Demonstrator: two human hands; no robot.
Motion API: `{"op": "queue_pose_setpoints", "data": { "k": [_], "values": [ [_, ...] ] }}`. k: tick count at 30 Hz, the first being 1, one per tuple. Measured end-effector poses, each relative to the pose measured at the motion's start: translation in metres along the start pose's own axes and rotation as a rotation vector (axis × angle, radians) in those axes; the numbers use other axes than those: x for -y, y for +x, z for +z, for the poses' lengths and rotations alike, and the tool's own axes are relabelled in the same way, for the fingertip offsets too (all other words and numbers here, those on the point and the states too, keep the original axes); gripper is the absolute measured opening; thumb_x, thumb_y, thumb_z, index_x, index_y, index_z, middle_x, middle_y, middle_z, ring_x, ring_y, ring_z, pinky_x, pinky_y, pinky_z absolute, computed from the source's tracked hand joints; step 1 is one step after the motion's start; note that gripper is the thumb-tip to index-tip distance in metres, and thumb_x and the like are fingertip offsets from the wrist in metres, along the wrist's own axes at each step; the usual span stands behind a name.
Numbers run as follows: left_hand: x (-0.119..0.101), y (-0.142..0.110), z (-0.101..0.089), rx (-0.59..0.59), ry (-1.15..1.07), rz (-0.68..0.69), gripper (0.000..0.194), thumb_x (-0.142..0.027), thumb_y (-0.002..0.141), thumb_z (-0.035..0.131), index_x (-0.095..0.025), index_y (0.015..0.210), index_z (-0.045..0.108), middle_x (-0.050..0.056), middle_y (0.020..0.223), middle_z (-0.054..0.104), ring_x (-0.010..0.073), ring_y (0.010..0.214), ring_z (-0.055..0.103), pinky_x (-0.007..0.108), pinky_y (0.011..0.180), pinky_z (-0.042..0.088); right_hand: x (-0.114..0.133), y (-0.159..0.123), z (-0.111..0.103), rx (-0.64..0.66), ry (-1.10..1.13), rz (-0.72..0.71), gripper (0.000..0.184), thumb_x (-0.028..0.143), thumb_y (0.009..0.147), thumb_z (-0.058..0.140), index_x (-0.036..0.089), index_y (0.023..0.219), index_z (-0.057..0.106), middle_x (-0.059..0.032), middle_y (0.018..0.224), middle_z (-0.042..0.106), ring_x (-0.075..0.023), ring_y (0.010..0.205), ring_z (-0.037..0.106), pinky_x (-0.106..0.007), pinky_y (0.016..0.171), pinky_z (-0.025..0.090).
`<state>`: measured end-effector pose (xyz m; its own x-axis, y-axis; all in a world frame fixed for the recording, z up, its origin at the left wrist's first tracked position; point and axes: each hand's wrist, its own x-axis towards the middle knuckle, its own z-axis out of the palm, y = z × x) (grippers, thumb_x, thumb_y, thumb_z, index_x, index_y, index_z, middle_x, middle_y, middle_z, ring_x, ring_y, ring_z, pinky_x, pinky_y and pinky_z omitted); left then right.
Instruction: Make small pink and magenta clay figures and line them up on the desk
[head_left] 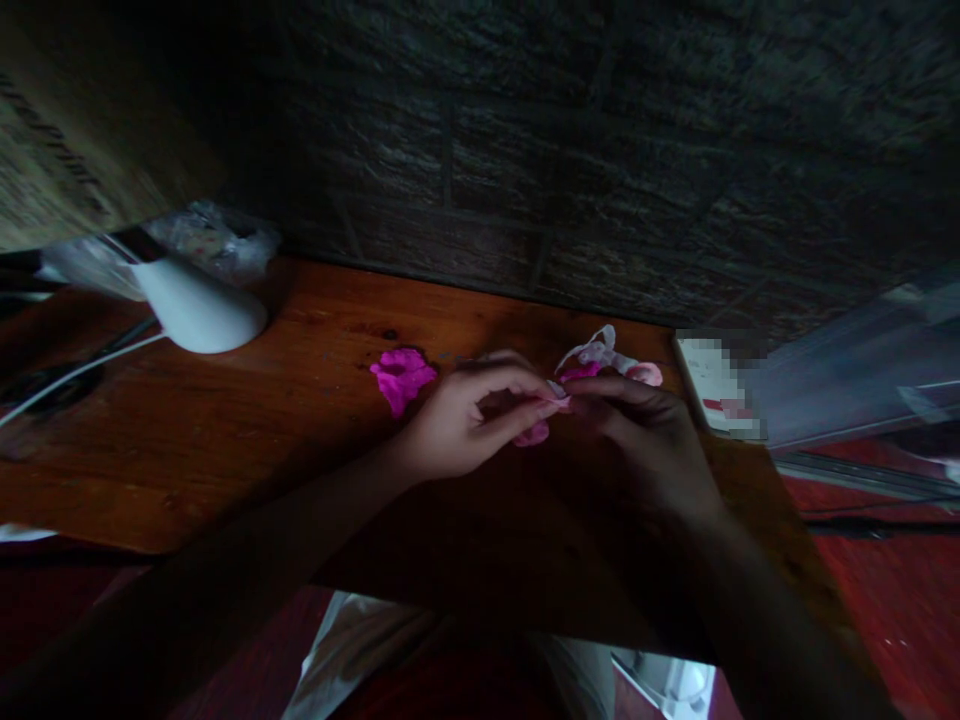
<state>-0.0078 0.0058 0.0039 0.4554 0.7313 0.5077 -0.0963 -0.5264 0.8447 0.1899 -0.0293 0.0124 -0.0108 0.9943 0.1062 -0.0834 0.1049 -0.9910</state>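
Thumb and forefinger of left hand (457, 420) pinch a small pale pink piece (559, 402), raised over the wooden table (262, 410) near its right end. Right hand (664, 430): fingertips drawn in at the same piece's right edge; too dark to tell whether they grip it. Pink lobe (532, 433) shows just below the left fingertips; cannot tell whether it joins the held piece. Behind right fingers: magenta scrap (582, 371), whitish crumpled strip (600, 350), pale pink curl (646, 374). Left of left hand, on the tabletop: crumpled magenta piece (403, 377). Far right of table: pale flat item (709, 385), partly pixelated. Farther left: white lamp-like base (214, 310), white cable (90, 373), clear plastic (221, 240), printed brown box (97, 130). Dark stone-patterned wall (495, 180) behind.
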Motion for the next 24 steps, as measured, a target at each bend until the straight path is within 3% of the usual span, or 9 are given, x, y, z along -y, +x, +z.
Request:
{"op": "queue_pose_setpoints", "data": {
  "k": [3, 6, 11, 15, 19, 24],
  "values": [
    [0.000, 0.005, -0.002, -0.021, -0.378, -0.216, 0.020, -0.034, 0.094, 0.074, -0.015, 0.088, 0.070, -0.001, 0.071, 0.067, 0.0082, 0.057, 0.063, 0.020, 0.054, 0.054, 0.004, 0.004, -0.006, 0.023, 0.176, 0.084, 0.011, 0.026, 0.076, 0.084, 0.034, 0.084, 0.086, 0.0019, 0.075, 0.075, -0.0098, 0.061, 0.057, -0.024, 0.057, 0.050],
    [0.003, 0.010, -0.009, -0.116, -0.532, -0.302, 0.030, -0.041, 0.083, 0.085, -0.015, 0.083, 0.070, -0.003, 0.068, 0.067, 0.0079, 0.055, 0.061, 0.019, 0.052, 0.053, 0.011, 0.006, -0.013, 0.011, 0.246, 0.086, 0.010, 0.031, 0.078, 0.085, 0.034, 0.087, 0.086, 0.0011, 0.079, 0.073, -0.0101, 0.062, 0.053, -0.026, 0.058, 0.050],
    [0.005, 0.013, -0.011, -0.202, -0.627, -0.427, 0.025, -0.034, 0.076, 0.091, -0.015, 0.085, 0.077, 0.001, 0.078, 0.077, 0.0071, 0.055, 0.062, 0.019, 0.051, 0.052, 0.017, 0.005, -0.014, 0.044, 0.238, 0.101, 0.024, 0.039, 0.065, 0.097, 0.031, 0.085, 0.086, 0.0007, 0.080, 0.073, -0.0091, 0.063, 0.055, -0.024, 0.057, 0.051],
    [0.008, 0.012, -0.009, -0.272, -0.768, -0.466, 0.017, -0.021, 0.067, 0.093, -0.018, 0.078, 0.081, 0.002, 0.079, 0.081, 0.0052, 0.055, 0.061, 0.016, 0.052, 0.049, 0.012, 0.005, -0.011, 0.056, 0.237, 0.120, 0.022, 0.042, 0.066, 0.097, 0.028, 0.078, 0.085, 0.0012, 0.069, 0.074, -0.0073, 0.055, 0.057, -0.020, 0.050, 0.050],
    [0.010, 0.012, -0.010, -0.286, -0.817, -0.477, 0.021, -0.012, 0.058, 0.096, -0.022, 0.066, 0.079, -0.002, 0.071, 0.078, 0.0036, 0.053, 0.059, 0.014, 0.050, 0.047, 0.009, 0.004, -0.011, 0.073, 0.239, 0.106, 0.020, 0.037, 0.066, 0.098, 0.028, 0.077, 0.084, 0.0007, 0.074, 0.078, -0.0088, 0.060, 0.065, -0.020, 0.055, 0.056],
    [0.010, 0.010, -0.012, -0.206, -0.739, -0.456, 0.035, -0.024, 0.067, 0.096, -0.025, 0.100, 0.084, -0.002, 0.076, 0.077, 0.0053, 0.055, 0.063, 0.016, 0.054, 0.052, 0.008, 0.002, -0.012, 0.149, 0.188, 0.080, 0.017, 0.035, 0.081, 0.089, 0.029, 0.096, 0.086, -0.0007, 0.086, 0.082, -0.0088, 0.070, 0.071, -0.020, 0.066, 0.060]
  ]
}}
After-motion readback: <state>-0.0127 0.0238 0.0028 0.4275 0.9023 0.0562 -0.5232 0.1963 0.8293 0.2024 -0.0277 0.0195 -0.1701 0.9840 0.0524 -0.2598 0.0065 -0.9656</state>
